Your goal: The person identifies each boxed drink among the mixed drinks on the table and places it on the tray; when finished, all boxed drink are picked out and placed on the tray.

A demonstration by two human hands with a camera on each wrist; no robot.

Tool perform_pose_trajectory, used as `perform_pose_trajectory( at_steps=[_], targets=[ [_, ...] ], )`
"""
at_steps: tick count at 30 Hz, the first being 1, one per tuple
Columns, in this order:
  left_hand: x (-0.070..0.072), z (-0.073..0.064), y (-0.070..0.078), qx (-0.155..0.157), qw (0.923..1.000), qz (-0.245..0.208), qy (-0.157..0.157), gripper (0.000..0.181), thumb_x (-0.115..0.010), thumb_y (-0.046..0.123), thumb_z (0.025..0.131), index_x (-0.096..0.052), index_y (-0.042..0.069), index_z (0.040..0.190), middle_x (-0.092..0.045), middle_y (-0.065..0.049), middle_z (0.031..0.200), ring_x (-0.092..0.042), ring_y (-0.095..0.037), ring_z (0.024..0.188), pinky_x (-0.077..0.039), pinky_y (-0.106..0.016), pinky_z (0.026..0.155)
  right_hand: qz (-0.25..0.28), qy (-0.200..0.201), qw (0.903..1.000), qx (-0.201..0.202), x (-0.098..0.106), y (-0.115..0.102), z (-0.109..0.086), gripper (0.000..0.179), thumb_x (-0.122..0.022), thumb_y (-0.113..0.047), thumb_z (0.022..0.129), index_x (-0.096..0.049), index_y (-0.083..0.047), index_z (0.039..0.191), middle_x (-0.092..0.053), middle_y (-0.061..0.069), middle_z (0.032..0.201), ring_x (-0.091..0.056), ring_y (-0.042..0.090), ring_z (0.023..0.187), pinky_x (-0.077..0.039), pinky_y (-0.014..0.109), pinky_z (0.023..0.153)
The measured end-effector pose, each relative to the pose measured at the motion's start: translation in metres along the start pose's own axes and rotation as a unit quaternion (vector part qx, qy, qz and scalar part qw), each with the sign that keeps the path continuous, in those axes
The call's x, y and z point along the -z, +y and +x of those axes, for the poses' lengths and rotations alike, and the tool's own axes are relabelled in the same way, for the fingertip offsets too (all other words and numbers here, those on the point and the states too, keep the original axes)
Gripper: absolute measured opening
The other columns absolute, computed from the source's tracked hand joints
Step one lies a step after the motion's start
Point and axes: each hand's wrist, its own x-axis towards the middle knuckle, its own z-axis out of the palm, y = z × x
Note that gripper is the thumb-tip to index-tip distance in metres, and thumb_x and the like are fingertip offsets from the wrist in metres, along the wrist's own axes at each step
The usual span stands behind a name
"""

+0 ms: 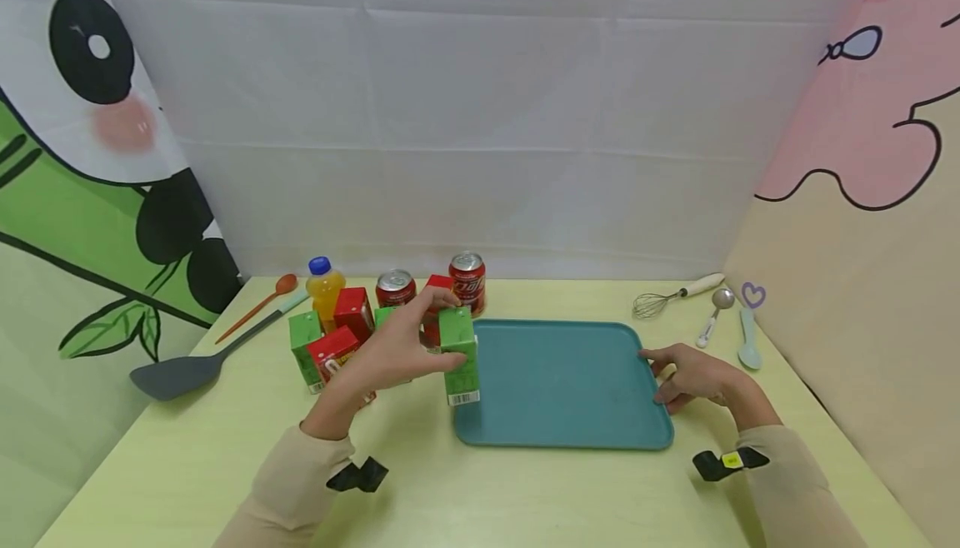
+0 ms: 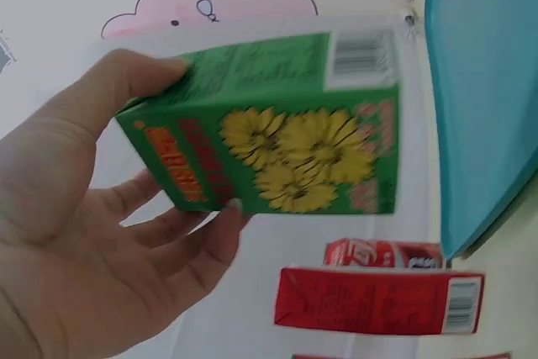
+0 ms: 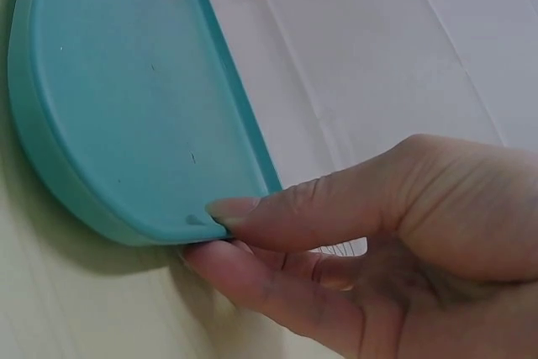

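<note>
A green drink carton [image 1: 459, 356] with yellow flowers on its side is held up by my left hand [image 1: 401, 344], thumb on one face and fingers round the other. In the left wrist view the carton [image 2: 277, 132] is tilted, its barcode end pointing away from the palm. Below and right of it lies a blue-green tray [image 1: 562, 386], whose left edge the carton overlaps in the head view. My right hand [image 1: 693, 377] pinches the tray's right rim; in the right wrist view the thumb [image 3: 244, 212] lies over the rim and the fingers are under it.
Left of the tray stand red cartons [image 1: 353, 313], another green carton [image 1: 305, 348], cola cans [image 1: 468, 277] and an orange juice bottle [image 1: 326, 291]. A spatula [image 1: 180, 375] and red spoon [image 1: 258, 306] lie far left. A whisk [image 1: 675, 296] and measuring spoons [image 1: 748, 340] lie back right.
</note>
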Motion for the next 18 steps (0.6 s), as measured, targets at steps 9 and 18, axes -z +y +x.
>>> perform_pose_trajectory(
  at_steps=[9, 18],
  targets=[
    [-0.029, 0.013, -0.011, -0.001, 0.9767, -0.207, 0.055, 0.07, -0.082, 0.01, 0.084, -0.051, 0.018, 0.146, -0.059, -0.01, 0.127, -0.059, -0.035, 0.102, -0.057, -0.031, 0.081, -0.006, 0.002, 1.0, 0.002, -0.001, 0.0, 0.002, 0.08, -0.07, 0.011, 0.082, -0.03, 0.011, 0.151, -0.048, 0.024, 0.118, -0.065, 0.028, 0.07, -0.06, 0.043, 0.07],
    [-0.054, 0.02, -0.019, 0.027, 0.954, -0.291, 0.068, 0.071, -0.083, 0.008, 0.082, -0.052, 0.014, 0.146, -0.057, -0.007, 0.138, -0.053, -0.03, 0.121, -0.051, -0.029, 0.093, -0.011, 0.008, 0.9999, -0.001, -0.001, 0.0, 0.0, 0.08, -0.071, 0.012, 0.081, -0.031, 0.011, 0.15, -0.049, 0.023, 0.115, -0.065, 0.028, 0.071, -0.06, 0.043, 0.07]
  ],
)
